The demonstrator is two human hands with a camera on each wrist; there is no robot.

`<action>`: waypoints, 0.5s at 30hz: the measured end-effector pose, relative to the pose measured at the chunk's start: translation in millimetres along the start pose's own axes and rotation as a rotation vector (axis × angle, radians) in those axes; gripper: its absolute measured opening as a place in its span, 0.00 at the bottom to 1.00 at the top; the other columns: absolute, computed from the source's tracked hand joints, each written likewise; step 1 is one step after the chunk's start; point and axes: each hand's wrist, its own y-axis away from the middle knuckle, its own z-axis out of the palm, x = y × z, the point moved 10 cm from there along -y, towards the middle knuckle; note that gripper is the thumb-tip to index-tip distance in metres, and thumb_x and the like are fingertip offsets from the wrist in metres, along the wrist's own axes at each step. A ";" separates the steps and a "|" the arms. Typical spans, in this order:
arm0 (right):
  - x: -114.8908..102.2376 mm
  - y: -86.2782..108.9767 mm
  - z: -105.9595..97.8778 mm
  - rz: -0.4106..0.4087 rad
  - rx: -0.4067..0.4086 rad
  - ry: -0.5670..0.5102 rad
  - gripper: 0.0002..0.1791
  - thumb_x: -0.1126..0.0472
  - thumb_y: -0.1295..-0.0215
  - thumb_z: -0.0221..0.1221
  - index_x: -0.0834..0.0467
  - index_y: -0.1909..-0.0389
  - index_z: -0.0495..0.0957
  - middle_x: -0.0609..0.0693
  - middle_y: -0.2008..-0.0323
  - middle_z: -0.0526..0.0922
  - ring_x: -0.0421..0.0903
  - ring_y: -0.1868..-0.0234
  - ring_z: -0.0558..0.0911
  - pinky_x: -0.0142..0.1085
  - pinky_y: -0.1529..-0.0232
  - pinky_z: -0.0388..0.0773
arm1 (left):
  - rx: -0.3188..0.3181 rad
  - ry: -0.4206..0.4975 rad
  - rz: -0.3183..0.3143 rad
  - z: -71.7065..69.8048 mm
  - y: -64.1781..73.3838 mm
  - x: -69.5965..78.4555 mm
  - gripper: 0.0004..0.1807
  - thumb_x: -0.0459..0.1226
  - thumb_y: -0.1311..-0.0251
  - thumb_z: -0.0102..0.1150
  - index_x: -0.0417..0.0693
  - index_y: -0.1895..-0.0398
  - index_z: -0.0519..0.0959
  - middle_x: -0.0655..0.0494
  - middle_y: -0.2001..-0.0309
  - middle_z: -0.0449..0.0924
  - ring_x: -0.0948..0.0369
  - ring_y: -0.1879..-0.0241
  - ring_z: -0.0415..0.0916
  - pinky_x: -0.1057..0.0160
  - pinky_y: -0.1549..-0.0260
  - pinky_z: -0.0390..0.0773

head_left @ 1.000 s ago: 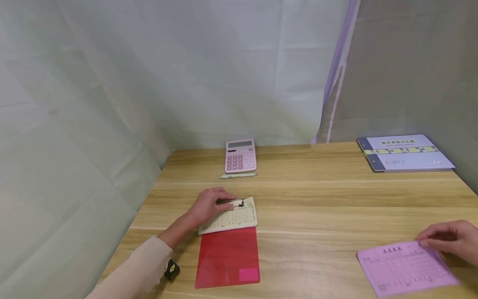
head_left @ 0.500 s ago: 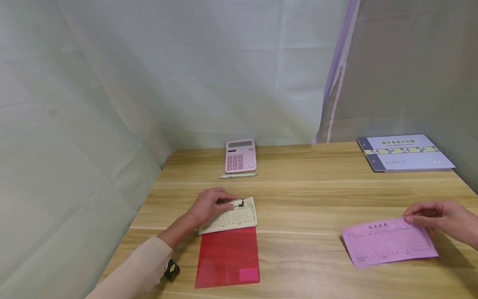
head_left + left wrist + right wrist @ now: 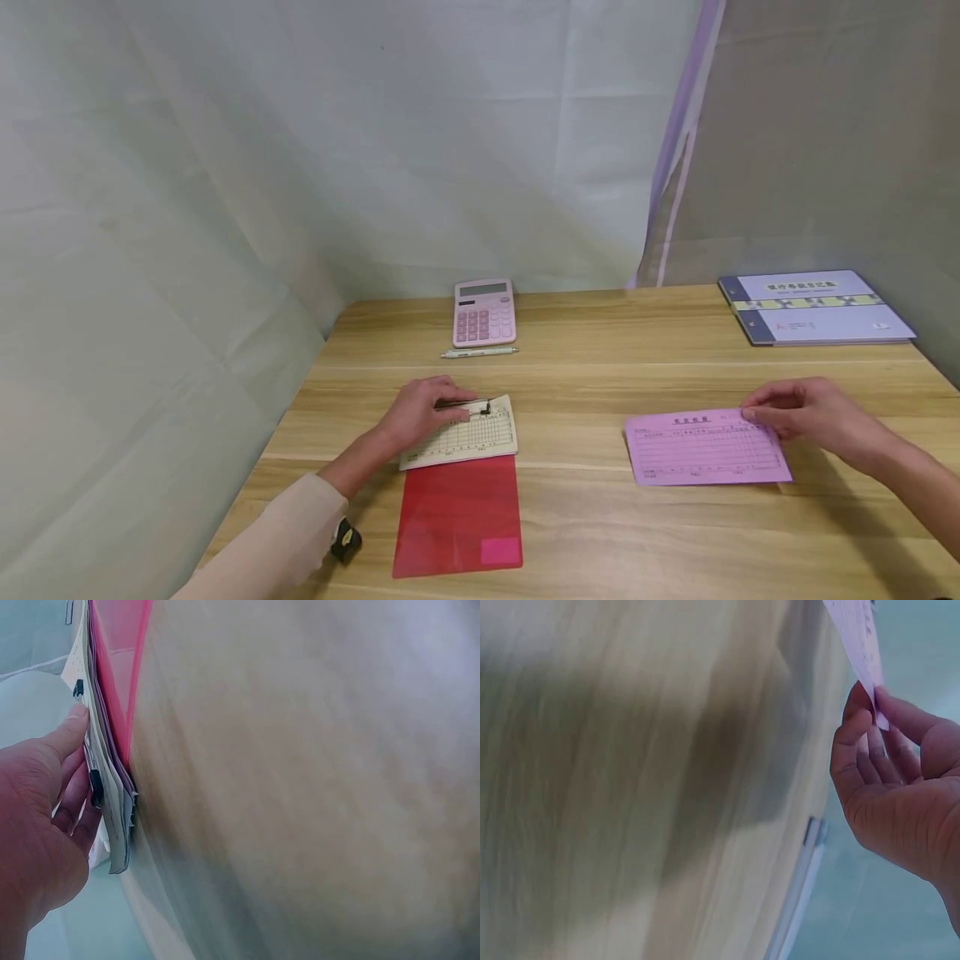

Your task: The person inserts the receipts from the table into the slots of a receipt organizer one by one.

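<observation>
My left hand [image 3: 420,417] grips the top edge of a clipped stack of cream printed forms [image 3: 468,437], thumb by the black-ended metal clip [image 3: 485,408]. In the left wrist view the stack shows several layers of paper [image 3: 112,802], with purple sheets behind the cream ones. The forms overlap the top of a red folder [image 3: 461,517] that carries a pink patch. Over the table to the right, my right hand [image 3: 813,417] pinches the upper right corner of a pink-purple printed slip [image 3: 705,450] between thumb and forefinger. Its shadow falls on the wood below.
Behind the forms lie a pink calculator [image 3: 483,314] and a pale pen [image 3: 480,352]. A blue-and-white account book [image 3: 817,308] rests at the back right of the wooden table [image 3: 585,367]. Pale cloth [image 3: 487,142] hangs behind and to the left.
My right hand has carried the slip leftward and away from me, toward the middle of the table. The left hand and the clipped forms have stayed in place.
</observation>
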 end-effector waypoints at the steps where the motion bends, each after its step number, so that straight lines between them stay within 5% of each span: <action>1: -0.8 -2.0 2.7 -0.002 0.005 0.000 0.16 0.59 0.22 0.62 0.68 0.46 0.85 0.55 0.54 0.87 0.42 0.63 0.80 0.37 0.64 0.83 | -0.001 0.001 -0.001 -0.1 -0.2 0.0 0.18 0.40 0.38 0.77 0.59 0.44 0.91 0.69 0.60 0.83 0.64 0.63 0.75 0.63 0.61 0.76; 15: 1.4 -11.5 21.3 0.014 0.031 -0.003 0.20 0.59 0.23 0.63 0.70 0.40 0.82 0.61 0.48 0.87 0.48 0.59 0.79 0.36 0.65 0.80 | -0.003 -0.024 0.010 -0.5 -0.6 0.8 0.18 0.41 0.37 0.76 0.59 0.44 0.91 0.69 0.60 0.83 0.64 0.63 0.74 0.62 0.60 0.75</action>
